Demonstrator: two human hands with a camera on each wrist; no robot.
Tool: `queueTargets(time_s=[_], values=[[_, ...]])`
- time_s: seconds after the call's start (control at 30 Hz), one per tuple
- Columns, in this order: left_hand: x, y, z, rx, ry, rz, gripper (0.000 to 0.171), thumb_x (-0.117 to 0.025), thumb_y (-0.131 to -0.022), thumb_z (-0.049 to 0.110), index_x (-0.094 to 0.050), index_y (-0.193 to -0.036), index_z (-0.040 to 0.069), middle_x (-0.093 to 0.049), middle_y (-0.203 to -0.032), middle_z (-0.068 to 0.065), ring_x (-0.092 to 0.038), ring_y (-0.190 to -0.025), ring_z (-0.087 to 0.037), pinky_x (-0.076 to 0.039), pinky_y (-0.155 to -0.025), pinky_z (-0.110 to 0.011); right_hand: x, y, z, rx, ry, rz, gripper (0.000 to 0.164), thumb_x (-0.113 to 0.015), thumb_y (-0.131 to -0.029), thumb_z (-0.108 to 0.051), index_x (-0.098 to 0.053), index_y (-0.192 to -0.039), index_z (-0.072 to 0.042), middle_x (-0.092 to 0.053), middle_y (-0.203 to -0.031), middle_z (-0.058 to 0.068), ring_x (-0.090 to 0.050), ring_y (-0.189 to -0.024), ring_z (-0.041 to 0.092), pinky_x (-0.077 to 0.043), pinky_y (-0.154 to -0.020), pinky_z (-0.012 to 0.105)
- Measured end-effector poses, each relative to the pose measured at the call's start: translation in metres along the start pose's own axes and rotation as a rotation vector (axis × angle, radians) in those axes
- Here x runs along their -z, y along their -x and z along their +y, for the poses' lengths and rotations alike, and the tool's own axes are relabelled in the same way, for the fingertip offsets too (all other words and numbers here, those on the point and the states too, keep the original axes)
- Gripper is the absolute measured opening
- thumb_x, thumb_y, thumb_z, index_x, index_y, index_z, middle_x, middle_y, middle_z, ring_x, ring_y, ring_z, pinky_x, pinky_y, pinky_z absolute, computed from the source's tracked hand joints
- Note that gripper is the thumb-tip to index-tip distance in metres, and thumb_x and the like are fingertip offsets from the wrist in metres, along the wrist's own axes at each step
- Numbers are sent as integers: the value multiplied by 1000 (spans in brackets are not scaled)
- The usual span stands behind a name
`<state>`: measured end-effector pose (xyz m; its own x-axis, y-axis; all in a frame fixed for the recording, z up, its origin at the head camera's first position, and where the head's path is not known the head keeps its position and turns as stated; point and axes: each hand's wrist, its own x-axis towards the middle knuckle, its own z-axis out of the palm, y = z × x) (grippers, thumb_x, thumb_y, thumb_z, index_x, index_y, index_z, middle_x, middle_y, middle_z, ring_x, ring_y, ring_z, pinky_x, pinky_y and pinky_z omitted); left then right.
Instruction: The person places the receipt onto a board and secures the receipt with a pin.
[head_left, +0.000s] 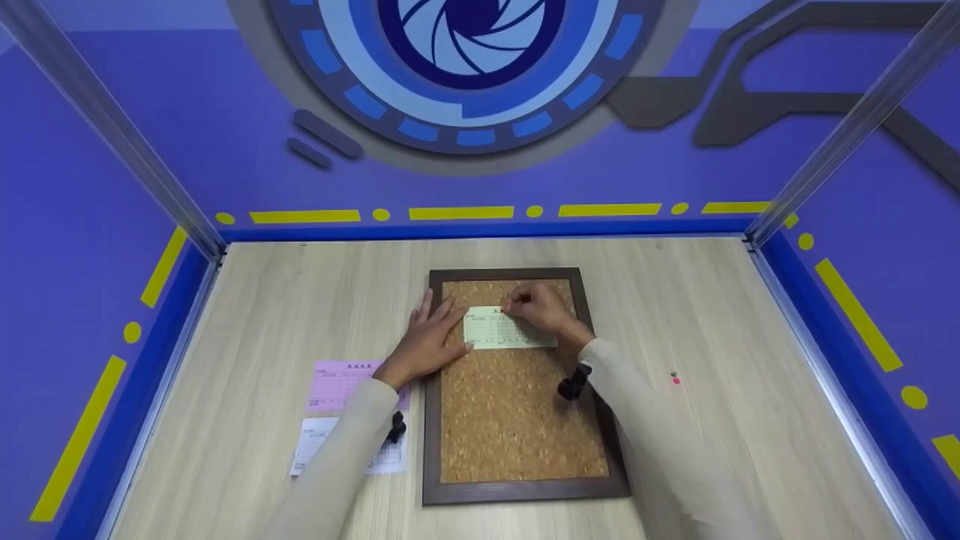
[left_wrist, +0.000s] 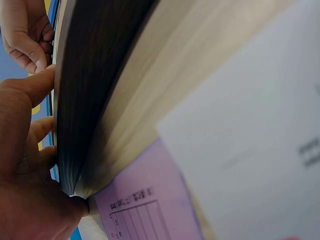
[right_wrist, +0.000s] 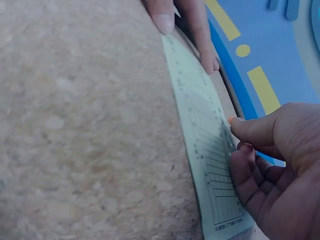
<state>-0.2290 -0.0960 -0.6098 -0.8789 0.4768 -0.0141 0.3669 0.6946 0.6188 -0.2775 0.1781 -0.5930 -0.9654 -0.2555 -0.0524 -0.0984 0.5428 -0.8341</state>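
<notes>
A pale green printed form lies across the upper part of a cork board with a dark brown frame. My left hand is spread over the frame's left side, its thumb and a fingertip at the form's left corners. At the form's top edge, near its middle, my right hand pinches a small orange pin between thumb and index finger. In the right wrist view only the pin's orange head shows; its point is hidden. The right hand covers the form's upper right corner in the head view.
Left of the board lie a pink form and a white form, both partly under the left forearm. A small red pin and a green one sit on the table to the right. Blue panels enclose the table.
</notes>
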Motion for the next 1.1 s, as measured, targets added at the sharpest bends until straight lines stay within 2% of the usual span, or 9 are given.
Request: queueTargets(time_s=[0.33,0.43,0.6,0.73,0.87,1.1], values=[[-1,0,-1,-8,-15,4,76,-71,-105,42,-45,-168,9,-24,-182,-16,5,-168,-48,-7,-129,-76,1,-2,-4,1,71,-50,12,-76,-100,-3,-81,-90,0,-77,-90,4,-57,-77,12,-47,-71,26],[-2,0,-1,-5,-18,3,76,-70,-105,43,-44,-169,10,-23,-182,-16,5,-169,-47,-7,-130,-75,0,-3,-4,-8,75,-43,15,-76,-100,-3,-79,-85,0,-75,-86,3,-55,-74,12,-45,-68,26],[-1,0,-2,0,-31,2,76,-70,-105,44,-44,-169,11,-25,-181,-17,4,-169,-47,-8,-130,-74,-3,-6,-4,-20,114,7,27,-76,-97,-2,-68,-72,-8,-69,-80,-3,-52,-70,11,-42,-65,25],[0,1,-1,4,-21,7,76,-71,-105,43,-45,-169,11,-26,-181,-17,4,-169,-48,-7,-131,-73,-4,-6,-4,-44,115,26,28,-79,-96,-4,-68,-72,-12,-65,-76,-6,-51,-69,10,-42,-65,26],[0,1,0,0,-9,10,76,-71,-105,42,-45,-169,11,-26,-181,-17,4,-169,-47,-7,-131,-73,-3,-8,-4,-67,97,16,24,-80,-96,-6,-72,-74,-11,-61,-71,-7,-49,-65,10,-39,-60,26],[-4,-2,-7,-8,-2,-3,78,-69,-105,44,-42,-170,11,-22,-182,-17,7,-169,-46,-6,-131,-73,0,-11,-4,-103,61,8,35,-79,-99,-9,-66,-67,-4,-55,-60,-6,-41,-54,11,-30,-53,27]])
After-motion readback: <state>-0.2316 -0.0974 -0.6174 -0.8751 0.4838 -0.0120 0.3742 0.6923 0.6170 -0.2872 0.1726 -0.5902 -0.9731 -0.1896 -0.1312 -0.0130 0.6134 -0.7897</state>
